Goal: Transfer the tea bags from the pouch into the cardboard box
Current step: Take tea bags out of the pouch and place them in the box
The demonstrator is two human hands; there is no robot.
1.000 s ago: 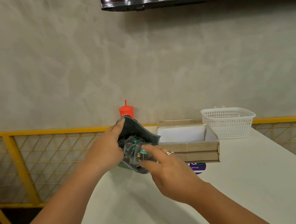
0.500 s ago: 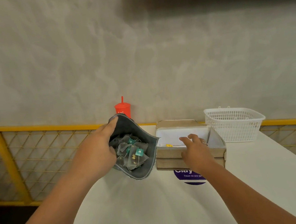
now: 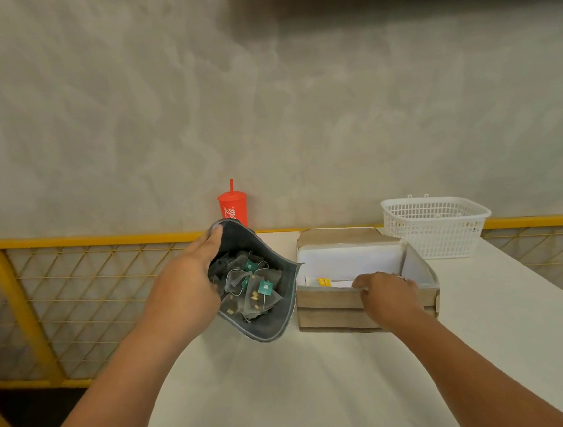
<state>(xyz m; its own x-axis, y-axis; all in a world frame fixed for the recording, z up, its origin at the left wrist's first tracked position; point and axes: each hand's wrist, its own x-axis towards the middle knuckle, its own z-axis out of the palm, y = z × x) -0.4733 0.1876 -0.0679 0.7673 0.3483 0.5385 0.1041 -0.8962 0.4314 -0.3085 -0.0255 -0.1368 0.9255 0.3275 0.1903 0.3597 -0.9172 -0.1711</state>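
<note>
Left grip (image 3: 184,291): centre-left, curled round the pouch (image 3: 267,328) rim, holding its mouth open.
Tea bags (image 3: 251,286): heaped inside the pouch.
Cardboard box (image 3: 330,306): on desk (image 3: 291,401), just right of pouch.
Right grip (image 3: 389,292): fingers bent over box's near wall; whether it holds anything, cannot tell.

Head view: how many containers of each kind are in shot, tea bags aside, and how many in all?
Grey soft pouch, mouth open: 1
Brown cardboard box, top open: 1
White plastic mesh basket: 1
Red plastic cup with straw: 1
Total: 4
</note>
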